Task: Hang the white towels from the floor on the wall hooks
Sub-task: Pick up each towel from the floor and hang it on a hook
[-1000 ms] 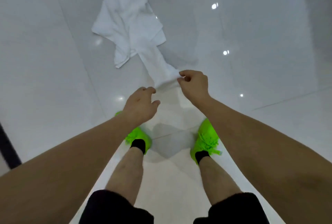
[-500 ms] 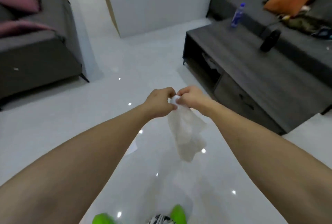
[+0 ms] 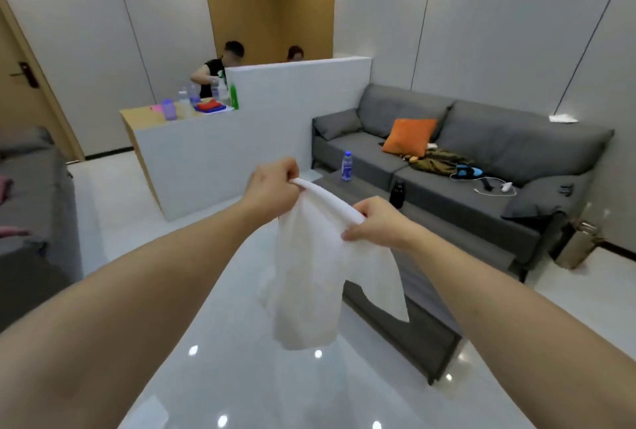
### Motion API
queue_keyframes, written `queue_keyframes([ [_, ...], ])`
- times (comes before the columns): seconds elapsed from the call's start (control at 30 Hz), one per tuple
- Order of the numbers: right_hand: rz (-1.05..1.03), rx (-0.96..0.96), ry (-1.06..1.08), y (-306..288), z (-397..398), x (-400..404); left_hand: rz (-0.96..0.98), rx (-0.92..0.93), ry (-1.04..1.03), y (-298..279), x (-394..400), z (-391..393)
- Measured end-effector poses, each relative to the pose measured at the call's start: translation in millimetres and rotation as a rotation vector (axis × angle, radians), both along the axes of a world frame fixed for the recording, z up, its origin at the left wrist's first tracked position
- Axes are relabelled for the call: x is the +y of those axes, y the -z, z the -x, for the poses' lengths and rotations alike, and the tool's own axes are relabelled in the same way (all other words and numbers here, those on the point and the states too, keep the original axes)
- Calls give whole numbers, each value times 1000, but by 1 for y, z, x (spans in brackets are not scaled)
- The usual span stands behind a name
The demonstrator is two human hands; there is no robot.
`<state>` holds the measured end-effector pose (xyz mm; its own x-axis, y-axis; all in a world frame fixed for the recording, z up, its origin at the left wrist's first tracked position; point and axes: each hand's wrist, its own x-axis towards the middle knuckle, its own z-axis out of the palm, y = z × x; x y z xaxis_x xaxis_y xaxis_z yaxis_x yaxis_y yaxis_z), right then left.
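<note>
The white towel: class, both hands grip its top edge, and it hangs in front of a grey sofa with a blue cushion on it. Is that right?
Not quite. The head view shows the left hand and right hand gripping the white towel by its top edge, with the grey sofa behind, but the cushion is orange, not blue.

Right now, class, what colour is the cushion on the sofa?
Orange. The cushion leans on the grey sofa, clearest in the head view.
</note>
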<state>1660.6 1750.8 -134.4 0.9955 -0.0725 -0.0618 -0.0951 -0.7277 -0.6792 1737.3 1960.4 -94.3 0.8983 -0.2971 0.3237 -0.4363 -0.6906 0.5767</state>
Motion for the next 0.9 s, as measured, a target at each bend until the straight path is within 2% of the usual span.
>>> queue_keyframes([
  [0.13,150,70,154,11,1,-59,-10,-124,-131,-25,-19,-39],
  [0.23,210,103,241,7,-7,-103,-79,-14,-221,-35,-48,-71],
  [0.3,219,59,272,-7,-22,-125,-185,124,-136,-36,-73,-92],
  [0.4,164,-103,256,-42,-59,-142,-305,309,250,-34,-129,-108],
  [0.47,174,-179,206,-67,-89,-145,-260,437,513,-31,-179,-112],
  [0.53,216,-211,174,-86,-117,-156,-137,473,619,-25,-226,-121],
  [0.63,220,-247,240,-101,-151,-195,100,418,486,-20,-273,-161],
  [0.77,262,-26,235,-94,-180,-259,278,387,298,-25,-288,-210],
  [0.83,139,-40,251,-88,-193,-280,281,408,284,-27,-293,-226],
  [0.9,-139,-172,257,-86,-210,-292,205,433,339,-27,-306,-234],
])
